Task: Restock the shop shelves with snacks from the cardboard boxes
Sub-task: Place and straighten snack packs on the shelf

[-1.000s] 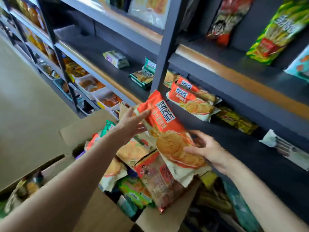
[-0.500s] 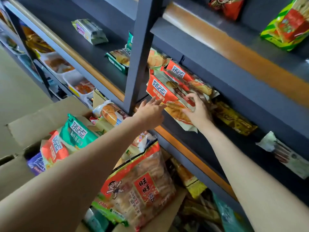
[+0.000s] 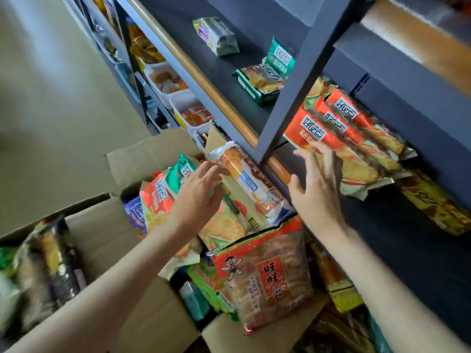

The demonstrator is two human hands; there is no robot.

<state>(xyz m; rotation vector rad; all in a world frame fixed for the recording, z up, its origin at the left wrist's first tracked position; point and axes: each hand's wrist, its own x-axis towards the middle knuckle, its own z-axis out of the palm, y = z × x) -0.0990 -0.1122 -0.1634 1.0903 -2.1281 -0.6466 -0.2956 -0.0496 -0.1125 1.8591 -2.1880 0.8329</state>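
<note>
Three orange biscuit packs point(image 3: 339, 133) lie stacked on the dark shelf point(image 3: 397, 225) right of the grey upright post point(image 3: 293, 98). My right hand point(image 3: 316, 189) is open, its straight fingertips at the lower edge of the front pack, holding nothing. My left hand point(image 3: 197, 197) is open above the open cardboard box point(image 3: 142, 159), hovering over an orange pack point(image 3: 156, 197) and a green pack point(image 3: 178, 171). A large red rice-cracker bag point(image 3: 265, 273) stands at the box's near side.
Green biscuit packs point(image 3: 265, 77) and a pale pack point(image 3: 216, 36) lie on the shelf left of the post. A yellow-brown pack point(image 3: 438, 202) lies right of the orange stack. White bins of snacks point(image 3: 178, 98) sit lower left. A second box point(image 3: 76, 250) holds dark bags.
The orange pack went from both hands onto the shelf stack. Both hands have let go of it; my left hand has drawn back down over the box.
</note>
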